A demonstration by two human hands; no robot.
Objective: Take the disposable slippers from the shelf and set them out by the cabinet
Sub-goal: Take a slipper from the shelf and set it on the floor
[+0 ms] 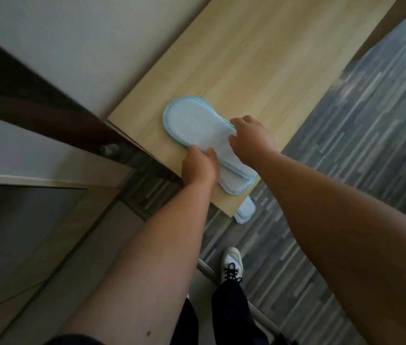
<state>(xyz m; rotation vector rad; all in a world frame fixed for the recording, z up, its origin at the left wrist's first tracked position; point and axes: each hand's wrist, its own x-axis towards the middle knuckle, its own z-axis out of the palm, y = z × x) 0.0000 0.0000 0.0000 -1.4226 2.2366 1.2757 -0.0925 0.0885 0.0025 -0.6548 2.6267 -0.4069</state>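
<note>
A stack of light blue disposable slippers [194,124] lies sole-up on a pale wooden shelf top [259,58], near its front corner. My left hand [198,165] grips the stack's near long edge, thumb on top. My right hand [253,138] holds the opposite edge, fingers curled over it. The stack's lower end [234,186] juts past my hands toward the shelf's edge. Another light blue slipper [245,212] lies on the floor, partly hidden under the shelf corner.
A white wall [72,46] and a dark brown door frame [35,105] stand to the left. Grey striped carpet [346,158] covers the floor on the right. My white sneaker [231,263] stands below the shelf corner, by a metal threshold strip [207,268].
</note>
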